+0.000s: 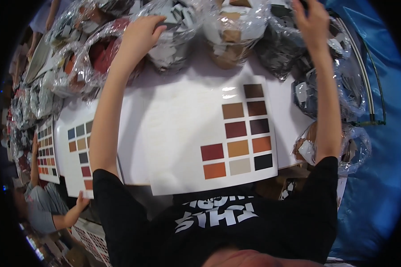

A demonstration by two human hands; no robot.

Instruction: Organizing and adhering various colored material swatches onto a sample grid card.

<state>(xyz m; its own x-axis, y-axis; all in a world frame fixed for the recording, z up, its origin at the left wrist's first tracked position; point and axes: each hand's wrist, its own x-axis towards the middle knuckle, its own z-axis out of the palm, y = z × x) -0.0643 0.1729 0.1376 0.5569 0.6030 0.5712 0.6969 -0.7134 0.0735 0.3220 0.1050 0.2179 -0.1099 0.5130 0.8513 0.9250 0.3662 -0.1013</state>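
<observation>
At the far left, another person's hand (81,200) rests on the low corner of a white sheet with small colour squares (78,153). Your left hand (140,33) reaches far over the table (289,120), fingers spread and released, and it lies flat on a clear plastic bag of grey and white pieces (173,44); just left of it sits a bag of red pieces (102,55). Below and between your arms lies the big white sample sheet with brown, red and orange swatches (209,133), well apart from both hands. Your right hand (312,24) is up at the far edge, on a bag of dark pieces (280,53); I cannot tell if it grasps the plastic.
</observation>
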